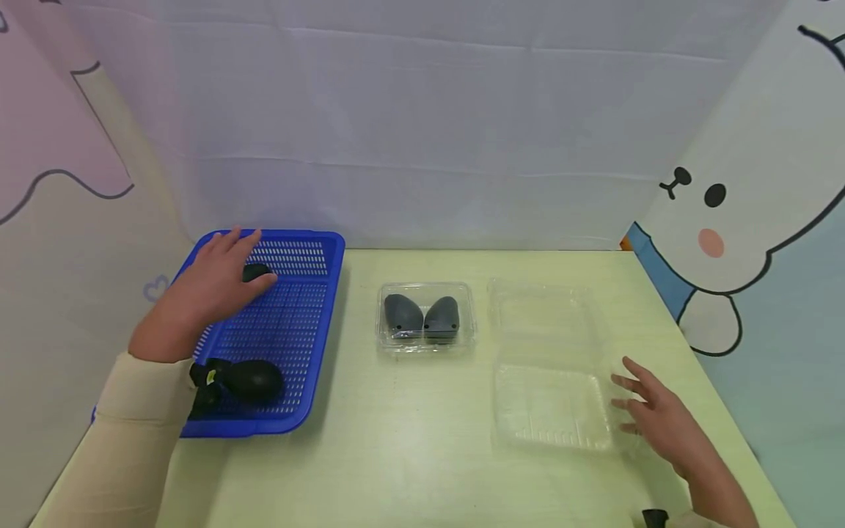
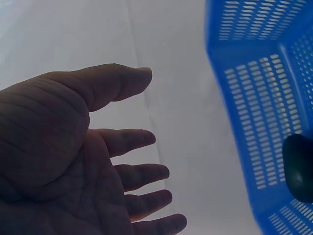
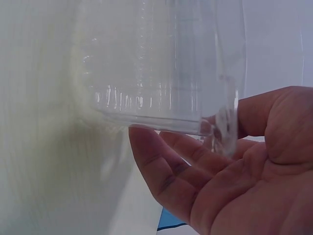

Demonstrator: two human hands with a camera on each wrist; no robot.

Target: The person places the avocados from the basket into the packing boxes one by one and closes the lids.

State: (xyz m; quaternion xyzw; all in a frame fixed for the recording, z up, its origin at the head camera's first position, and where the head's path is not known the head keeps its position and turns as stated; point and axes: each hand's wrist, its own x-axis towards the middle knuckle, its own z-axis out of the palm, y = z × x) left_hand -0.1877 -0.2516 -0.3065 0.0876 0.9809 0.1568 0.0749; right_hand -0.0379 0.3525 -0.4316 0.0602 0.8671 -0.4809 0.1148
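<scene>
My left hand is over the far left part of a blue plastic basket, fingers spread and nothing held. Beside its thumb, a dark rounded object lies in the basket, partly covered by the hand; the left wrist view also shows a dark object there. A larger black egg-shaped object lies at the near end among other dark pieces. My right hand is at the right side of an opened clear plastic clamshell box, its loosely bent fingertips right at the rim.
A closed clear box with two grey rounded objects stands mid-table. The pale table meets a white cloth backdrop at its far edge. Printed cloth hangs on both sides.
</scene>
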